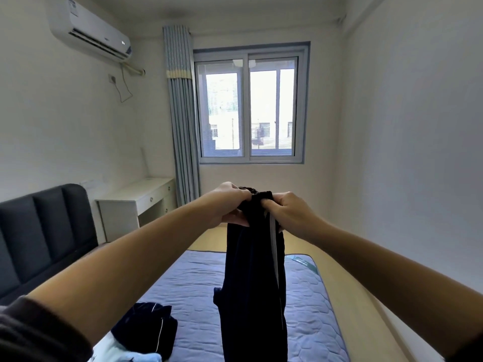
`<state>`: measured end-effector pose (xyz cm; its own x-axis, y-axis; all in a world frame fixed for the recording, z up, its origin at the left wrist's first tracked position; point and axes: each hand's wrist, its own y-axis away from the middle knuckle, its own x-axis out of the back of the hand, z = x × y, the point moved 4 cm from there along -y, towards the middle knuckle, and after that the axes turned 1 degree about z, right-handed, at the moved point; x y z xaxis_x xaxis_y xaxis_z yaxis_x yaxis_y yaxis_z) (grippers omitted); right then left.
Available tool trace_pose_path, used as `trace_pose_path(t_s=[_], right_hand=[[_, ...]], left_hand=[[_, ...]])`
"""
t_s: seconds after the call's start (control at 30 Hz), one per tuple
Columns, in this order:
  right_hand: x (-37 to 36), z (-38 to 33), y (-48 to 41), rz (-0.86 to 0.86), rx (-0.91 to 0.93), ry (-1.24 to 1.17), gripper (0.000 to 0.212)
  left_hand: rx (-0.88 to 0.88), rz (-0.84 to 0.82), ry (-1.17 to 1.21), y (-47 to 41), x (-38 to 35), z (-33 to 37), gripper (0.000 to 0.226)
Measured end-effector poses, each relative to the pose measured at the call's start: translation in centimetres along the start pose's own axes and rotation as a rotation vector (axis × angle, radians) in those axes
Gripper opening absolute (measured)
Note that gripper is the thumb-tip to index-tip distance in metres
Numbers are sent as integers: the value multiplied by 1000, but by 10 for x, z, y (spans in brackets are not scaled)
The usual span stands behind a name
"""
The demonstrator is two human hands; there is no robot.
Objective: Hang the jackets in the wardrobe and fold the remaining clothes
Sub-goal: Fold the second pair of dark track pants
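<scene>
Both arms reach forward at chest height over the bed (188,283). The left grip (230,205) and the right grip (290,212) are side by side, almost touching, each with fingers curled tight round the top edge of the dark trousers (251,283). The trousers hang straight down from the two grips, bunched narrow, with a pale stripe along the right side; their lower end runs out of view at the bottom, in front of the blue quilted mattress. At the lower left on the bed lies a dark garment (146,327) with white piping, and just beside it a white and light-blue garment (122,351). A dark headboard (39,231) stands at the left, a white counter (136,197) beyond it, then a curtain (183,113) and a window (248,108).
</scene>
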<state>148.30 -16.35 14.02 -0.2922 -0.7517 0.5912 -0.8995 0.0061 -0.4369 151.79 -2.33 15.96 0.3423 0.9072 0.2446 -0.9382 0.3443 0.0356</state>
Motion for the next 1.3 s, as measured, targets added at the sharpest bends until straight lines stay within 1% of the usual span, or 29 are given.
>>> trace_pose_path(t_s=[0.07,0.17,0.23,0.33,0.4,0.43,0.47,0.5,0.57,0.6,0.63,0.67,0.73,0.8,0.93,1.07,1.17,1.23,1.3], right_hand=[[-3,3,3,-64,7,-54,35],[1,7,11,-126,30,-125,36],[3,10,16,-157,56,-155,26],[9,16,19,-116,76,-128,14],[13,19,20,-78,55,-123,6],[15,21,21,-69,41,-130,7],[17,22,23,-65,25,-150,11],[20,23,24,-59,13,-182,15],[27,26,25,-34,-7,-267,22],[30,26,26,-18,-27,-318,24],[34,27,26,-5,-47,-371,25],[37,27,26,-2,-67,-422,26],[41,24,25,-24,-96,-505,27],[42,17,25,-70,-122,-567,28],[40,7,24,-120,-130,-612,30],[39,3,21,-158,-108,-601,29],[44,2,20,-208,-58,-547,28],[51,-1,19,-215,16,-392,24],[57,-4,18,-169,142,-182,22]], left_hand=[[17,-44,65,4,-1,-2,17],[23,-99,108,10,1,-2,24],[-11,-131,103,13,3,-1,26],[-96,-223,55,18,4,1,31],[-162,-284,-33,19,5,0,37],[-213,-292,-95,18,6,-1,38],[-304,-270,-180,17,7,-2,36],[-438,-202,-295,14,11,-1,30],[-742,3,-564,13,24,1,17],[-848,64,-651,12,29,-2,21],[-908,84,-692,11,32,-7,30],[-933,75,-684,10,34,-13,39],[-987,62,-638,11,33,-21,49],[-1081,98,-630,13,30,-21,51],[-1229,172,-673,18,26,-16,45],[-1350,219,-716,25,23,-10,24],[-1366,117,-751,30,25,-3,16],[-1322,37,-778,29,30,1,19],[-1273,-26,-833,26,33,3,28]])
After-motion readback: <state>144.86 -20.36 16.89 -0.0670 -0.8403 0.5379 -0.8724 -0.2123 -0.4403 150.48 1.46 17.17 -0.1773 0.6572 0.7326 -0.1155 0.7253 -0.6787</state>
